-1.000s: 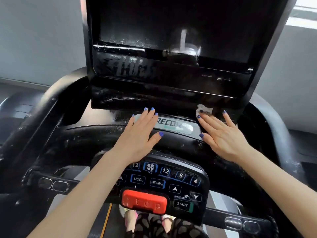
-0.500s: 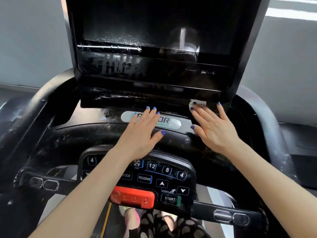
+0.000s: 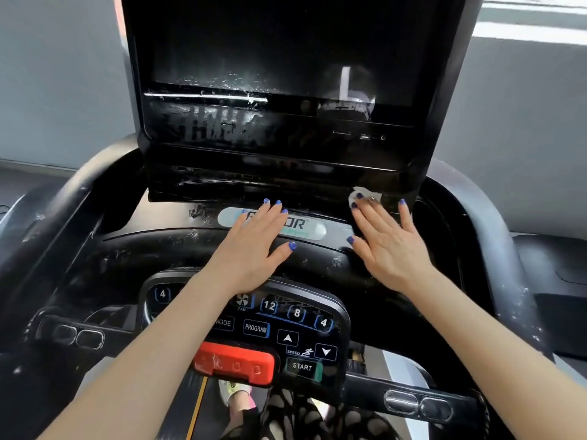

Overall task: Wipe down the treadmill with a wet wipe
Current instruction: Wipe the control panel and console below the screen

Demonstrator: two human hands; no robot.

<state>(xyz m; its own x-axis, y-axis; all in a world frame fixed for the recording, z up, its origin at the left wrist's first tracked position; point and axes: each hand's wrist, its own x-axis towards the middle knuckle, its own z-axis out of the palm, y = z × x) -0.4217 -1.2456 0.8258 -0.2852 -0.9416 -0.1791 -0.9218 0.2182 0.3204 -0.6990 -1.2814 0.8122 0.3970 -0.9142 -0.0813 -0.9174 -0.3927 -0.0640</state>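
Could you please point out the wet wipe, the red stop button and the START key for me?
wet wipe (image 3: 355, 198): head view, on its white patch showing above the fingertips.
red stop button (image 3: 234, 363): head view, middle of its top face.
START key (image 3: 302, 366): head view, on its lettering.

wet wipe (image 3: 357, 198): white, crumpled (mostly hidden) | treadmill (image 3: 317, 258): black console, wet streaks, screen dark

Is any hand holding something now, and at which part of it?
Neither hand grips anything. The right hand presses the wet wipe flat under its straight fingertips, on the wipe's near edge. The left hand lies flat on the console.
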